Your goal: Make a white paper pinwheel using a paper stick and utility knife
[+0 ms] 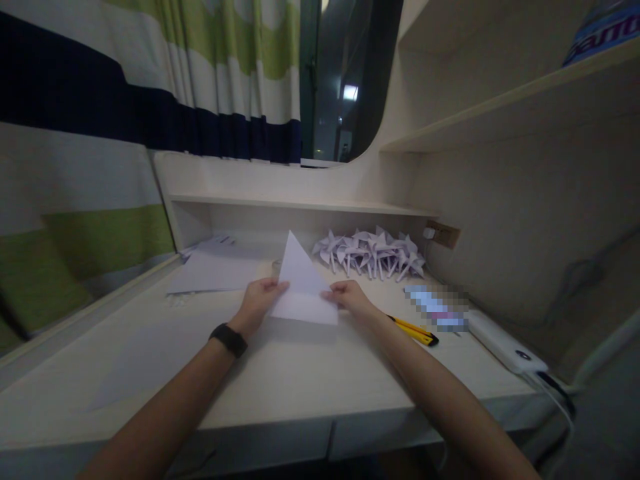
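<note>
A sheet of white paper (303, 283), its upper part folded to a point, is held up over the desk between both hands. My left hand (261, 301), with a black band on the wrist, pinches its left edge between thumb and fingers. On the opposite edge my right hand (350, 298) is closed on the same sheet. Just right of my right forearm lies a yellow and black utility knife (415, 331). Behind the paper, a small clear object (275, 267) is mostly hidden.
Several folded paper pinwheels (373, 253) are heaped at the back right. A stack of white paper (215, 267) lies at the back left; another sheet (150, 360) is nearer. A blurred-out phone-like object (435, 308) and a white power strip (505, 343) with cables line the right side.
</note>
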`<action>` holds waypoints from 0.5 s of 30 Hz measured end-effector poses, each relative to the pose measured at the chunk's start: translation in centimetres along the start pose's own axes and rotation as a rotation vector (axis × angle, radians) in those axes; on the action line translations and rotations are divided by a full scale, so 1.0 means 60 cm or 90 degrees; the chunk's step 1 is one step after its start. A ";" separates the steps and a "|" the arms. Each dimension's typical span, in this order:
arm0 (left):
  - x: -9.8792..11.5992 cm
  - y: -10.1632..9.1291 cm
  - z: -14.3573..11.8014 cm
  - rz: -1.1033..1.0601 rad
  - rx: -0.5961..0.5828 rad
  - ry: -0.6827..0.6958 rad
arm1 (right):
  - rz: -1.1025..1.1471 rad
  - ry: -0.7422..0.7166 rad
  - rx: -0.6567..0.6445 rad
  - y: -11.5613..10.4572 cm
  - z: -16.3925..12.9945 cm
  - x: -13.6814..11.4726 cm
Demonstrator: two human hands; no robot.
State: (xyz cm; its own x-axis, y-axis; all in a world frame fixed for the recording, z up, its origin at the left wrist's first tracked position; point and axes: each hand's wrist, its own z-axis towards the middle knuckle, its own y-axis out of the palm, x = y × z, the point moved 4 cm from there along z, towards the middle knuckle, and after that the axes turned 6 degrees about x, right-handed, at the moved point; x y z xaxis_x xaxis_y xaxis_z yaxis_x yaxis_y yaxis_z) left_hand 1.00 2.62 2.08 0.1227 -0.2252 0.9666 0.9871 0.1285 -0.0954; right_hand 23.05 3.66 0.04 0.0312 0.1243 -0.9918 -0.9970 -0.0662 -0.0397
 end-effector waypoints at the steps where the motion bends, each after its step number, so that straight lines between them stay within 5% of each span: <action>1: -0.001 0.001 0.001 0.002 -0.003 0.000 | 0.008 -0.002 0.015 -0.003 0.003 0.001; 10: -0.004 0.005 0.004 -0.043 0.000 -0.014 | 0.094 -0.028 0.089 -0.025 0.015 0.000; 15: -0.011 0.005 0.007 -0.138 -0.063 -0.021 | 0.097 -0.054 0.103 -0.035 0.014 -0.006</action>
State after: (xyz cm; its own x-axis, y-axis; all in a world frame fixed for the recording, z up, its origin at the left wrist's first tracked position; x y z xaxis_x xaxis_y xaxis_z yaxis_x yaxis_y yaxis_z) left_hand 1.16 3.21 1.50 -0.0947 -0.2052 0.9741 0.9955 -0.0153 0.0935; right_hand 25.09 4.57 0.56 -0.1202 0.2090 -0.9705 -0.9882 0.0683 0.1371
